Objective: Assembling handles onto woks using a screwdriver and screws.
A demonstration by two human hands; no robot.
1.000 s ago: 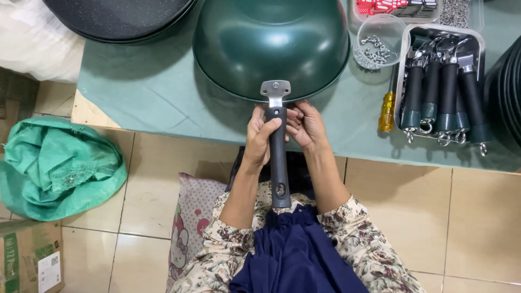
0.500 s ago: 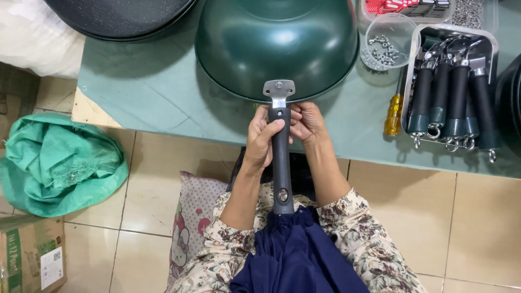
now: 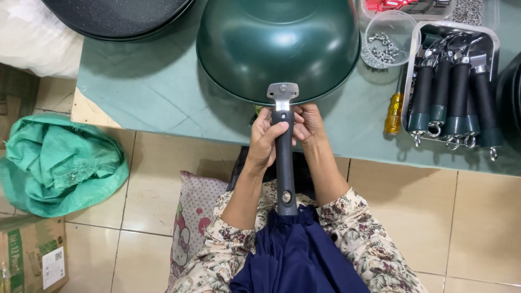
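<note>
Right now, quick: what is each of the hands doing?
Left hand: closed around the top of the black handle of the upturned green wok.
Right hand: fingers curled against the same handle, just below its metal bracket.

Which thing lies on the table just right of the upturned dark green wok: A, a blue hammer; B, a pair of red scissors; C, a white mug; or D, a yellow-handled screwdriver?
D: a yellow-handled screwdriver lies on the green table between the upturned dark green wok and the metal tray of black handles.

Green-covered table [image 3: 152, 92]: upturned green wok [image 3: 277, 43], dark pan [image 3: 116, 16], screw bowl [image 3: 388, 38], handle tray [image 3: 453, 87], yellow screwdriver [image 3: 393, 111].
</note>
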